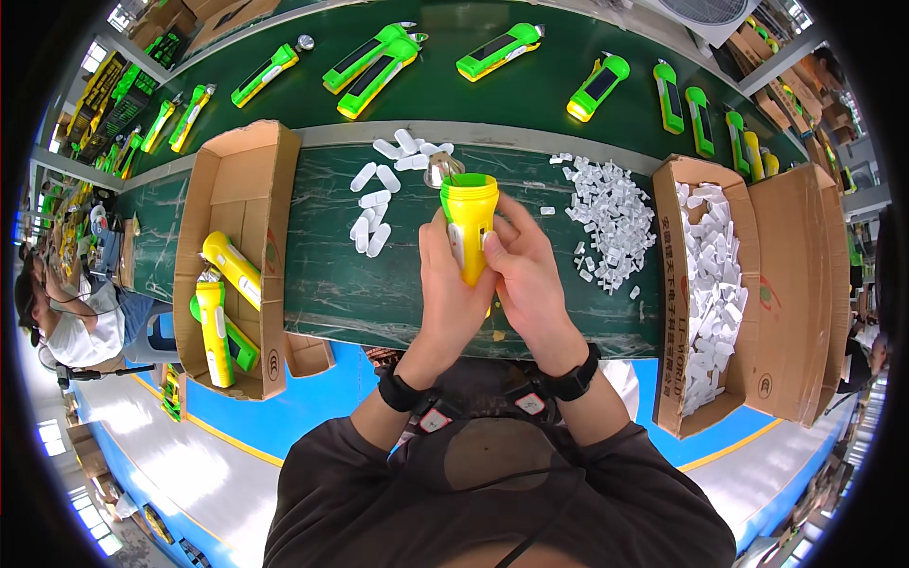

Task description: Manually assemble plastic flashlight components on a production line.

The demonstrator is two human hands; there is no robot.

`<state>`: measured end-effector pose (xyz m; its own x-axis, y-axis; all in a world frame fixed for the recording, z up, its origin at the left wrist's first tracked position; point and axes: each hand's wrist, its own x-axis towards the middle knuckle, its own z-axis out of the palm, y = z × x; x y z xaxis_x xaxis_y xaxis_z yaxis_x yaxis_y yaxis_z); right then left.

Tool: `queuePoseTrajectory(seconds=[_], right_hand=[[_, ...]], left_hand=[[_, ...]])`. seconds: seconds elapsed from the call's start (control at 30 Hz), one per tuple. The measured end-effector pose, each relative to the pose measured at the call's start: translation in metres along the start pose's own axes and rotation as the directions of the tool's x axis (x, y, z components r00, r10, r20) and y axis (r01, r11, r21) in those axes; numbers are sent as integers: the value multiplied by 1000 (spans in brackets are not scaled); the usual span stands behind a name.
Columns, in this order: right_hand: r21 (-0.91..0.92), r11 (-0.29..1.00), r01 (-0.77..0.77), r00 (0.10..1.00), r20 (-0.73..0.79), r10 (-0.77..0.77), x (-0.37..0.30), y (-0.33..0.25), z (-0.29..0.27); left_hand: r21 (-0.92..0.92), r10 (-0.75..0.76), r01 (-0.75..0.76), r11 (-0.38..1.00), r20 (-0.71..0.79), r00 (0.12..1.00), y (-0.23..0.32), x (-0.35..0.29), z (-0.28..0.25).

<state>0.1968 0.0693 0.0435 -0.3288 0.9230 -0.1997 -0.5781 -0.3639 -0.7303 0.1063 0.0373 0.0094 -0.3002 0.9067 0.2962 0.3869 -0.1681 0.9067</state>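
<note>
Both my hands are closed around a yellow and green flashlight body (471, 220), held nearly upright above the table. My left hand (445, 289) wraps its left side. My right hand (530, 270) grips the other side, with the thumb pressed on the front by a small dark slot. At the far, open end of the body, a silvery lamp reflector (439, 170) sits off the rim, beside the green edge. White oval plastic covers (375, 199) lie loose to the left of my hands. Small white plastic pieces (611, 222) are heaped to the right.
On the left, a cardboard box (237, 204) holds several flashlights (216, 331). On the right, another open carton (805, 312) contains white plastic parts (712, 293). Beyond the table, a green conveyor belt (445, 90) carries flashlights. A person (90, 322) sits at far left.
</note>
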Motion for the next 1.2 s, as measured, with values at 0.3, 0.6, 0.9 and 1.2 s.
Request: queuePoseTrajectory(seconds=[0.3, 0.6, 0.9, 1.2], right_hand=[[-157, 983, 92, 989, -101, -109, 0, 13, 0], [-51, 999, -1, 993, -121, -5, 4, -10, -15], [-122, 988, 93, 994, -46, -100, 14, -5, -30], [-163, 973, 166, 978, -102, -184, 11, 1, -25]], left_hand=[[101, 74, -75, 992, 17, 997, 6, -3, 5], [19, -76, 74, 997, 217, 973, 2, 0, -5], [-314, -279, 571, 758, 636, 720, -3, -6, -14], [-304, -252, 535, 788, 634, 731, -4, -7, -10]])
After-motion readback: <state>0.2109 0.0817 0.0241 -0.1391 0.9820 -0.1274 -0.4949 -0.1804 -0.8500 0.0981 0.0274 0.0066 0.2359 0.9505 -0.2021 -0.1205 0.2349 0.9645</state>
